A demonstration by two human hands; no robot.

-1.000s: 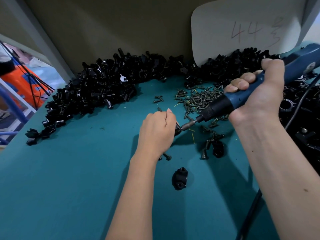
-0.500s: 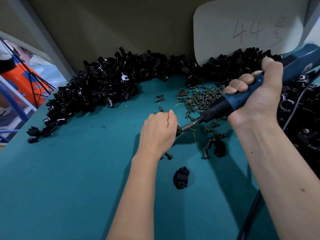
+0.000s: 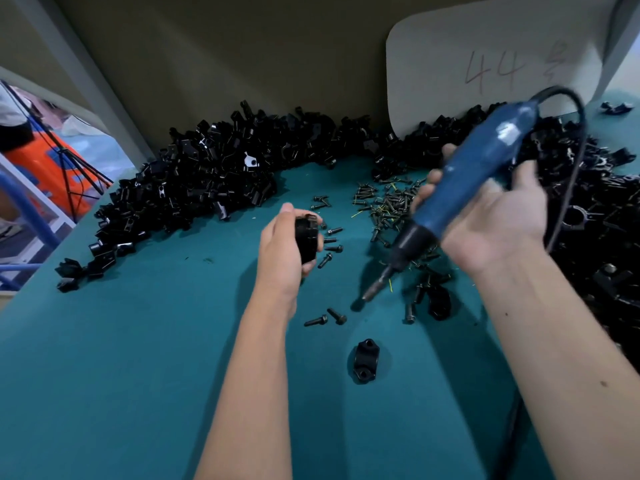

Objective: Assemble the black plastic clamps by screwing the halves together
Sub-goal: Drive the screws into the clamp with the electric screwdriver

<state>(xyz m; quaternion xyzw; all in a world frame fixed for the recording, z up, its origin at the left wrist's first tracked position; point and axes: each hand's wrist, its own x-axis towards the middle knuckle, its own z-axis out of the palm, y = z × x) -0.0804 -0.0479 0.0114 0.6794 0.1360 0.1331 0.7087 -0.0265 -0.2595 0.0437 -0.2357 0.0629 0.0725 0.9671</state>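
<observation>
My left hand [image 3: 282,245] grips a black plastic clamp [image 3: 306,239] above the teal table, fingers curled round it. My right hand [image 3: 491,216] holds the blue electric screwdriver [image 3: 460,190] in a loosened, palm-up grasp, and its bit [image 3: 375,287] points down-left, apart from the clamp. A single clamp half [image 3: 365,362] lies on the table near me, and another black clamp piece [image 3: 439,301] sits under the driver. Loose black screws [image 3: 384,206] are scattered between my hands and beyond; two screws [image 3: 327,318] lie close to my left wrist.
A long heap of black clamp halves [image 3: 207,181] runs along the back wall, and another heap [image 3: 595,237] fills the right side. A white card [image 3: 485,53] marked 44 leans at the back. The driver's black cable [image 3: 571,174] loops over my right hand.
The screwdriver bit has pulled away from the clamp and swung down and right. My right hand has turned palm-up and loosened. My left hand has lifted and turned the clamp.
</observation>
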